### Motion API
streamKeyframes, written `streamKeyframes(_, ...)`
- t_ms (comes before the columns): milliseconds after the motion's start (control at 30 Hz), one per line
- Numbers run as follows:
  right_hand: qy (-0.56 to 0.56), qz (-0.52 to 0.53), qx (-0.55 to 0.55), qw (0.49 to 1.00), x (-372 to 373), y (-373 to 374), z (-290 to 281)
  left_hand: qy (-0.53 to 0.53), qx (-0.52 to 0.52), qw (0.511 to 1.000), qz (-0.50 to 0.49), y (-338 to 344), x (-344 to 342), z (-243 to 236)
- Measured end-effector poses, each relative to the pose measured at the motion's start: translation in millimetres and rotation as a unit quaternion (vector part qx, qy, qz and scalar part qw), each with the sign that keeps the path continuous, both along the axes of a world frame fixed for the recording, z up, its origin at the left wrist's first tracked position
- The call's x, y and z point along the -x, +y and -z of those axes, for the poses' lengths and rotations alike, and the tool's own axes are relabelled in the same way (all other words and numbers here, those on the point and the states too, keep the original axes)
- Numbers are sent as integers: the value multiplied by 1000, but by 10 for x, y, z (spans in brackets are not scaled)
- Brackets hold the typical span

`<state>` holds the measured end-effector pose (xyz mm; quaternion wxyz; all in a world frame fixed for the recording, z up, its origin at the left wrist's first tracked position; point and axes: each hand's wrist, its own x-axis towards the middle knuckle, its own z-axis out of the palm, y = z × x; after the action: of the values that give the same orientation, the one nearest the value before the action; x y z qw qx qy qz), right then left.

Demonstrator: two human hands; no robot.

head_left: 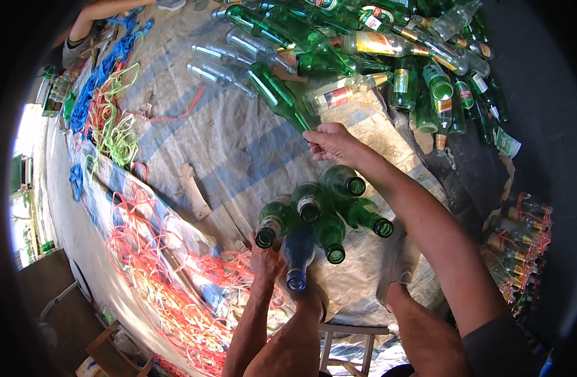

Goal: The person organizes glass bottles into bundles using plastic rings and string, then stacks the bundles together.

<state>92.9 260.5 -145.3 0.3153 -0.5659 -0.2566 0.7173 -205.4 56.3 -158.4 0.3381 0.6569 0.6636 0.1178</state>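
The bottle (276, 95), beyond the cluster (329, 230), is likely rigid, slick, fragile: grasp its neck, as the right hand (330, 143) does with closed fingers; the grip of the left hand (266, 259), at the cluster, is unclear.

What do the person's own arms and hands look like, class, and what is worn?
The right hand and left hand have no glove or watch in view. A dark grey sleeve covers the upper part of the right arm; below it is bare. The left forearm shows no sleeve.
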Motion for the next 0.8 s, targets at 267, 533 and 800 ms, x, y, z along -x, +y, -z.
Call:
streamKeyframes(267,-77,-35,-68,994,-59,64,-255,10,6,1000,5,-33,90,83)
streamKeyframes(533,-176,-94,-154,968,-330,-10,-557,16,65,998,-15,47,-11,-45)
streamKeyframes(800,-275,-103,-200,935,-440,-273,-859,24,52,998,-2,27,8,-58)
